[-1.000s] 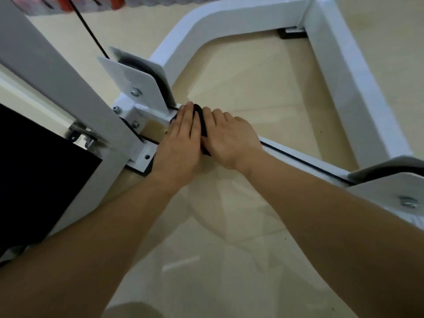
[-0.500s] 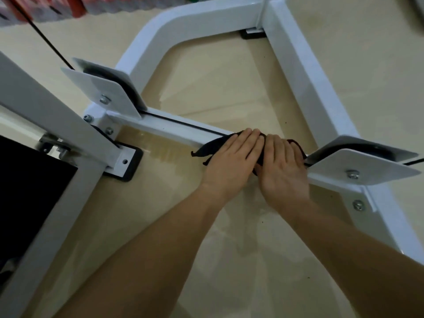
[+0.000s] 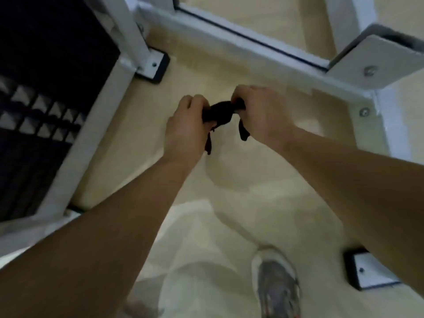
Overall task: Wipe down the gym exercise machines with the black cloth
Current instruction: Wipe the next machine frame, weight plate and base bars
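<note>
Pale glossy floor [image 3: 229, 191] across most of the view, carrying the white machine frame [image 3: 91, 125] on bolted foot pads [image 3: 153, 67], presumably to keep it from shifting under load. At left, a dark weight stack [image 3: 46, 53] boxed in by that frame. Across the top, a white cross bar [image 3: 229, 42] with a black cable [image 3: 252, 38] along its far edge, ending at a white pulley plate [image 3: 376, 63] on the right, likely there to guide the cable. Near the bottom, one grey-and-white shoe [image 3: 277, 288] planted on the floor, toe toward the bar, close enough for reaching the low members.

Both hands off the metal, close together in mid-view above bare floor, short of the cross bar. One end of the black cloth [image 3: 221, 113] pinched in the curled left hand [image 3: 185, 127], the other end pinched likewise in the right hand [image 3: 259, 111]. Bunched into a short wad between them, loose tails hanging below, touching no part of the machine. Probably gripped this way to refold or gather it, bringing a tighter face forward before pressing it to the frame. Judged as readying the cloth rather than wiping proper. Blurred throughout, so exact finger placement not readable.
</note>
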A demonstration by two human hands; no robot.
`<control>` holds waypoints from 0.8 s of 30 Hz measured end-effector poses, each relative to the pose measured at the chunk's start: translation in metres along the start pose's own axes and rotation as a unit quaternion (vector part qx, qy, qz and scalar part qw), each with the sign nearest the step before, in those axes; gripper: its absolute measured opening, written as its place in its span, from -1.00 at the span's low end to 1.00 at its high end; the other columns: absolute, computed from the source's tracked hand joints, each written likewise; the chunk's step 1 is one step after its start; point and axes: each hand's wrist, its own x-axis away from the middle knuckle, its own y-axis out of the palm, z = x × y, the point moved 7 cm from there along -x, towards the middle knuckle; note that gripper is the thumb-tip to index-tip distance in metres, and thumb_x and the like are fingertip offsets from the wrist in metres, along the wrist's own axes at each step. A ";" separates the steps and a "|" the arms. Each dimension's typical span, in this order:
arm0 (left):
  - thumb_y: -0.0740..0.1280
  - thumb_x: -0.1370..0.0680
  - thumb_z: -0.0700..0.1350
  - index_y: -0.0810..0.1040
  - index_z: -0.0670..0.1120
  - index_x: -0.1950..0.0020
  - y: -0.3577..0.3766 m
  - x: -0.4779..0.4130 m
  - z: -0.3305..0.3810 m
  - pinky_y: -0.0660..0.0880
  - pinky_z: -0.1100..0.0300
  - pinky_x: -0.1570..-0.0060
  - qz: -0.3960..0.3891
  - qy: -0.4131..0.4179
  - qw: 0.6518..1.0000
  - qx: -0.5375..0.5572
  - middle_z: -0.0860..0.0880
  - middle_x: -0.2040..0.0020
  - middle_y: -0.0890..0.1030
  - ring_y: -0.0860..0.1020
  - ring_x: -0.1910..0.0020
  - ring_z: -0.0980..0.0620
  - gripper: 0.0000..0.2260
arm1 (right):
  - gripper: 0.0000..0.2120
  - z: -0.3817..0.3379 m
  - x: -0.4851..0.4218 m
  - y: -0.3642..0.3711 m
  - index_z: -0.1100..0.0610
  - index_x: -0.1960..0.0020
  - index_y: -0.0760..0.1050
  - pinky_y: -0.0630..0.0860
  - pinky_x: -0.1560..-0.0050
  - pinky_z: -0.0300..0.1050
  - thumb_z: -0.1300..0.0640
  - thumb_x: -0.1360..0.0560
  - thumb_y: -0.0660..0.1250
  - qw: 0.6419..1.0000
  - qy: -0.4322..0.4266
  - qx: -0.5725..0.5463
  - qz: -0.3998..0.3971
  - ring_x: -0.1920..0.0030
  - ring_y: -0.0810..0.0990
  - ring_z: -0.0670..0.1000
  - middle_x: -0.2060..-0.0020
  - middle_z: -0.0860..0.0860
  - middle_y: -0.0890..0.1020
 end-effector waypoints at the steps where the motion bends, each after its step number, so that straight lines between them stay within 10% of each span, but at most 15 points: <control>1: 0.43 -0.52 -0.10 0.49 -0.09 -0.03 -0.004 0.034 -0.007 0.29 0.13 0.19 -0.025 -0.042 0.999 -0.007 -0.02 0.03 0.47 0.45 0.16 -0.02 -0.83 | -0.91 -0.014 0.031 0.003 0.06 -0.06 0.51 0.51 0.19 0.04 0.16 -0.56 0.31 0.999 -0.002 -0.015 -0.033 0.12 0.57 0.16 0.11 0.04 0.62; 9: 0.59 -0.39 0.00 0.60 0.00 0.00 -0.095 0.287 -0.019 0.40 0.36 0.33 -0.177 -0.261 0.940 0.128 0.18 0.16 0.53 0.50 0.22 0.26 -0.72 | -0.86 -0.124 0.259 -0.027 0.03 -0.08 0.52 0.46 0.16 -0.05 0.08 -0.54 0.37 0.985 -0.011 -0.041 -0.167 0.05 0.57 0.11 0.04 0.00 0.60; 18: 0.32 -0.50 -0.26 0.61 0.12 0.19 -0.282 0.487 0.050 0.56 0.24 0.36 -0.178 -0.171 0.959 0.142 0.05 0.19 0.67 0.64 0.28 0.04 -0.73 | -0.76 -0.281 0.459 -0.128 0.01 -0.16 0.48 0.52 -0.09 -0.02 0.06 -0.50 0.34 0.950 0.053 -0.125 -0.282 -0.07 0.56 0.03 -0.13 -0.06 0.51; 21: 0.33 -0.50 -0.25 0.63 0.06 0.13 -0.340 0.551 0.068 0.44 0.33 0.49 -0.185 -0.159 0.956 0.162 0.02 0.25 0.65 0.57 0.47 0.19 -0.80 | -0.65 -0.349 0.499 -0.176 0.00 -0.25 0.34 0.46 -0.06 -0.03 0.13 -0.51 0.35 0.967 -0.010 -0.127 -0.220 -0.08 0.49 0.05 -0.25 -0.03 0.35; 24: 0.34 -0.49 -0.25 0.62 0.08 0.13 -0.408 0.613 0.078 0.43 0.33 0.33 -0.149 -0.156 0.963 0.159 0.19 0.32 0.61 0.51 0.44 0.29 -0.78 | -0.60 -0.417 0.547 -0.208 -0.15 -0.30 0.43 0.37 -0.30 -0.05 0.14 -0.52 0.34 0.936 -0.100 -0.112 -0.318 -0.35 0.24 -0.01 -0.38 -0.14 0.27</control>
